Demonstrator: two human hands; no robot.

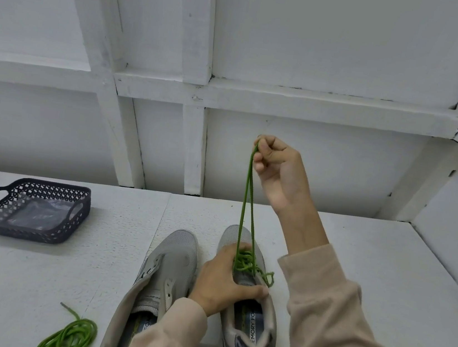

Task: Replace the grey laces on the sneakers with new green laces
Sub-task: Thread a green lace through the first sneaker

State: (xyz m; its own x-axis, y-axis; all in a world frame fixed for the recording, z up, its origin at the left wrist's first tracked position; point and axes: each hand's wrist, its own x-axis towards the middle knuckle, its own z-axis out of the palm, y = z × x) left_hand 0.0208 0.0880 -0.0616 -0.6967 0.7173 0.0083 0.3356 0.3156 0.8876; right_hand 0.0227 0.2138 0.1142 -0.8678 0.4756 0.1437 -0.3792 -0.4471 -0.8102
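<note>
**Operator:** What are my hands doing?

**Observer:** Your right hand (pixel 276 168) is raised above the surface (pixel 370 264), fingers curled, pinching a green lace (pixel 245 204) at its top. Two strands hang from that pinch straight down to the right sneaker (pixel 248 330). Your left hand (pixel 225 283) grips that sneaker: the thumb lies across the front of its mouth and the fingers reach over the upper, partly hidden under the lace.

**Operator:** And the lace on the shoe itself?

**Observer:** It is bunched in a loose green tangle (pixel 244 261) over the eyelet area, touching your left fingers, with one loop spilling off towards the shoe's right side. I cannot tell which eyelets it passes through.

**Operator:** Where do the shoes sit?

**Observer:** Both stand at the near edge, about the middle of it, toes pointing to the far edge. The left sneaker (pixel 170 256) is just beside the right one, its eyelet holes showing along the flap; your left sleeve (pixel 171 337) crosses its heel.

**Operator:** Anything else?

**Observer:** A second green lace (pixel 70 339) lies coiled at the near edge, left of the shoes. A dark perforated basket (pixel 30 211) sits well apart, towards the far left corner, with clear plastic (pixel 39 211) in it.
</note>
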